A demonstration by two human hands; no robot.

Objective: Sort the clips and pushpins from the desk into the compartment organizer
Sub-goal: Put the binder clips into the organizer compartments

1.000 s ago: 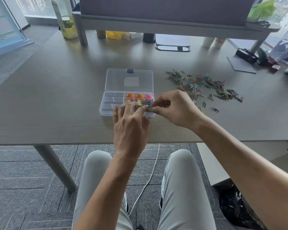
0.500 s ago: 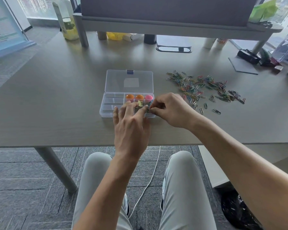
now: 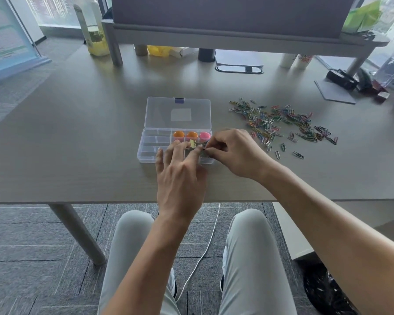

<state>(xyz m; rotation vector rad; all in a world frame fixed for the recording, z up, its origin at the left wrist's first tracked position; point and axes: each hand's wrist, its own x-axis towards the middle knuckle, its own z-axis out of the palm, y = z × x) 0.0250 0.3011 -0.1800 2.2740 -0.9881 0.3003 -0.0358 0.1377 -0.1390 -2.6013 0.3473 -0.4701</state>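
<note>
A clear compartment organizer (image 3: 151, 150) lies open on the grey desk, its lid (image 3: 180, 112) folded back. Two orange pushpins (image 3: 179, 134) and a pink pushpin (image 3: 204, 135) sit in its back right compartments. My left hand (image 3: 180, 169) covers the front right part of the box, fingers stretched over it. My right hand (image 3: 233, 152) pinches a small clip at the box's right side, close to my left fingertips. A small yellow clip (image 3: 193, 143) shows between the fingers. A pile of coloured paper clips (image 3: 282, 121) is spread out to the right.
A shelf on legs (image 3: 237, 39) crosses the back of the desk, with a bottle (image 3: 93, 32), cups and a yellow bag near it. Dark desk items and a grey pad (image 3: 334, 92) lie at the far right. The desk's front edge (image 3: 77, 200) is near my knees.
Both hands stay at the right end of the organizer with only slight finger shifts. My right hand has kept its pinch on the clip.
</note>
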